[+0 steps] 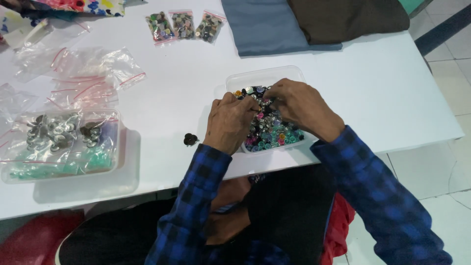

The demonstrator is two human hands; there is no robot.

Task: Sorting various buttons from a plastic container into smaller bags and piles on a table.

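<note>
A clear plastic tub [265, 77] stands on the white table [382, 93], holding a heap of small mixed-colour buttons [274, 135]. Both my hands reach into it from the near side. My left hand [230, 120] rests over the tub's left edge, fingers curled down among the buttons. My right hand [299, 105] lies over the heap, fingertips pinched together near the left hand's. What the fingertips hold is hidden. A few dark buttons [190, 139] lie loose on the table just left of my left hand.
A second clear tub [59, 147] at the left holds bagged silver, dark and green buttons. Empty zip bags [83, 73] lie behind it. Three filled button bags [184, 25] sit at the back, beside folded blue [265, 24] and brown cloth [348, 17].
</note>
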